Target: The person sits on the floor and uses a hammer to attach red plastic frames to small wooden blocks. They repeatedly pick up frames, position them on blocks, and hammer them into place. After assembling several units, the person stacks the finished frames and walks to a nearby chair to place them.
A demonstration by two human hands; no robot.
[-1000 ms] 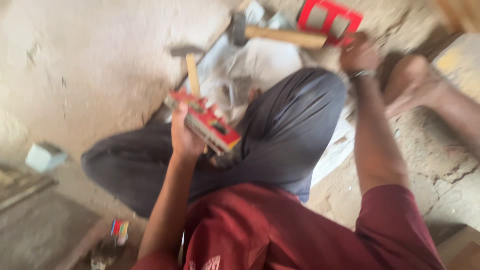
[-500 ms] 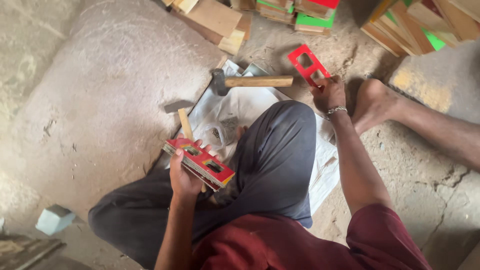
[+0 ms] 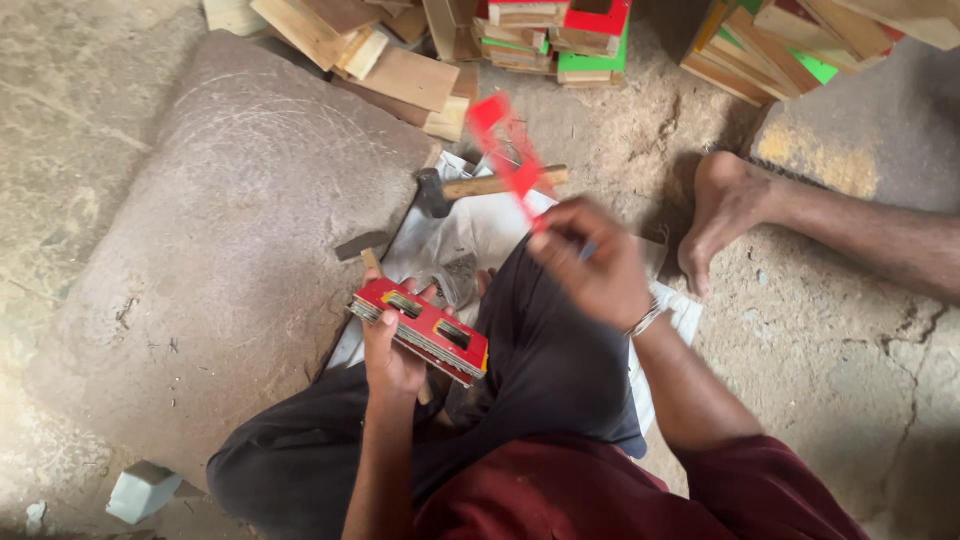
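Note:
My left hand [image 3: 392, 352] grips a stack of red wooden frames with rectangular cut-outs [image 3: 422, 330], held over my left knee. My right hand [image 3: 592, 262] is raised above my right knee and holds one thin red frame piece [image 3: 507, 152], blurred from motion. A hammer with a wooden handle [image 3: 478, 187] lies on the white sheet [image 3: 462, 232] just beyond that piece. A second hammer [image 3: 362, 250] lies at the sheet's left edge, close to my left hand.
A large flat stone slab [image 3: 220, 230] fills the left. Piles of wooden pieces, some painted red and green, [image 3: 520, 35] lie at the top. Another stack [image 3: 790, 40] sits top right. A bare foot and leg [image 3: 800, 215] stretch in from the right. A pale block [image 3: 140, 492] is bottom left.
My right hand picked the red frame piece off the ground by the hammer and lifted it toward me. The view has steadied and tilted closer. My left hand keeps holding the stack.

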